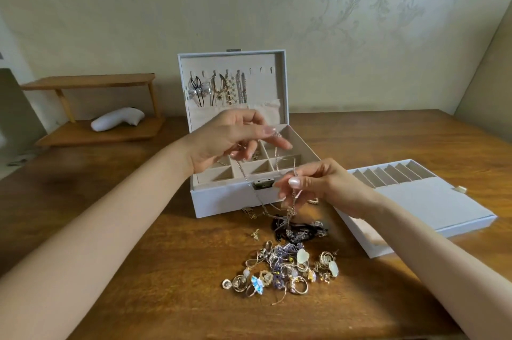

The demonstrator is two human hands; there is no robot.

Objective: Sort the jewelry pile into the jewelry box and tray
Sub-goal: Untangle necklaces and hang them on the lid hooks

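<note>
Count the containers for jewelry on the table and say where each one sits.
2. The jewelry box stands open in the middle, behind the jewelry pile. The tray lies flat to its right, part of it behind the right arm. No others show.

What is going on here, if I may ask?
A person is sorting jewelry. Both the left hand and right hand pinch a thin silver chain, held up over the open jewelry box, its end trailing into the pile on the table. Several necklaces already hang in the lid; the tray sits to the right.

Pile before box, tray rt.
</note>
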